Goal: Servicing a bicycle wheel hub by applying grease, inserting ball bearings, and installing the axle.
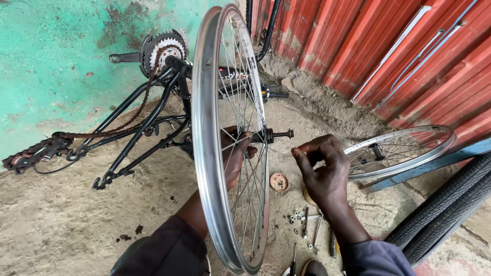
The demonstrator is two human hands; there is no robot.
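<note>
Wheel point(225, 138) upright between my knees, rim edge-on | left hand point(236, 156) behind spokes, fingers closed on hub to steady axle point(280, 135) | right hand point(319, 171) just beside axle tip, fingers pinched; what they pinch too small to tell | nuts, tools point(307, 225) on floor below, blurred | wheel bottom cut off.
</note>
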